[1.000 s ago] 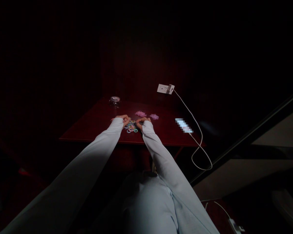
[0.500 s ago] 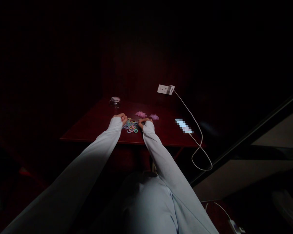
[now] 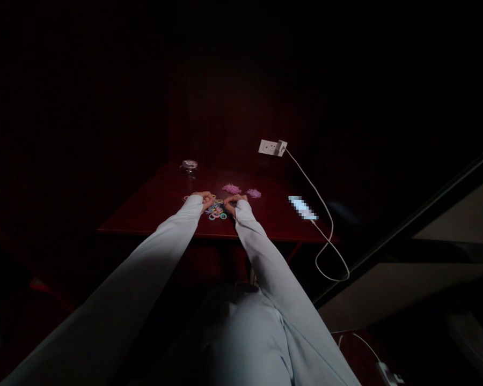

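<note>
On a dark reddish, smooth surface (image 3: 161, 209), two hands, left (image 3: 204, 198) and right (image 3: 234, 201), curl over small colourful rings (image 3: 217, 211); whether either grip holds one is unclear.

Two hands over colourful rings (image 3: 217, 210)
The left hand (image 3: 205, 198) and right hand (image 3: 235, 202) curl close together, pink pile (image 3: 232, 188) just beyond.

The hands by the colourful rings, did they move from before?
Yes: since the picture just before, the left hand moved right and the right hand slightly left, narrowing the gap around the colourful rings. I can't tell if they took or released anything. The pink pile, purple pile and jar stayed put.
</note>
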A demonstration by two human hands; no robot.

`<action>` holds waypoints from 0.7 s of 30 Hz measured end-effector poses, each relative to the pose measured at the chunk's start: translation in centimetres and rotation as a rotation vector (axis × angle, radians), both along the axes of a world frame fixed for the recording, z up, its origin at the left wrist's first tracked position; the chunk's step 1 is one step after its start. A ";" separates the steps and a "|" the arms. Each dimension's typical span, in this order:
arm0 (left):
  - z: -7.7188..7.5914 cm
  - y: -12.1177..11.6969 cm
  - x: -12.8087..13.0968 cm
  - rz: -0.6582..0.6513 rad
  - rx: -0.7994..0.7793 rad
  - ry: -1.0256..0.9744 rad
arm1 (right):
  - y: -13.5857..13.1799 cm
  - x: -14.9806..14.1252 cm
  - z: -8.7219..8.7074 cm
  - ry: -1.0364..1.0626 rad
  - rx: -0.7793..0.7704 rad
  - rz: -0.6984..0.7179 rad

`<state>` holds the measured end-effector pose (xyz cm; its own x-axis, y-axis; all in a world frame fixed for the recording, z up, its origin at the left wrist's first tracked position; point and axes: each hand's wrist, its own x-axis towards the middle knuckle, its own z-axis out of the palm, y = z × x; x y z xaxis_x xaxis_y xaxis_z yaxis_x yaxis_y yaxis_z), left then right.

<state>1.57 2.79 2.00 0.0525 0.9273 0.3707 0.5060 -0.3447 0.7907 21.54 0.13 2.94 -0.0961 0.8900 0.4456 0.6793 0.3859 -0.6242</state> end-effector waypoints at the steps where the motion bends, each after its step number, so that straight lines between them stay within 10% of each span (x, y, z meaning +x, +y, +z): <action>1: -0.2 0.3 0.0 -0.034 -0.011 0.009 | 0.0 0.0 0.0 -0.005 0.004 0.023; 10: -0.7 0.3 0.3 -0.125 -0.016 -0.064 | 0.3 0.3 0.1 0.027 -0.013 0.025; 21: -0.5 0.2 0.0 -0.119 -0.007 -0.053 | 1.7 3.5 -0.8 0.126 0.017 -0.407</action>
<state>1.54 3.01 1.54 0.1428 0.9183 0.3692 0.4192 -0.3941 0.8179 25.06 1.83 2.10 0.3175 0.8368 0.4461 0.6973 0.1128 -0.7078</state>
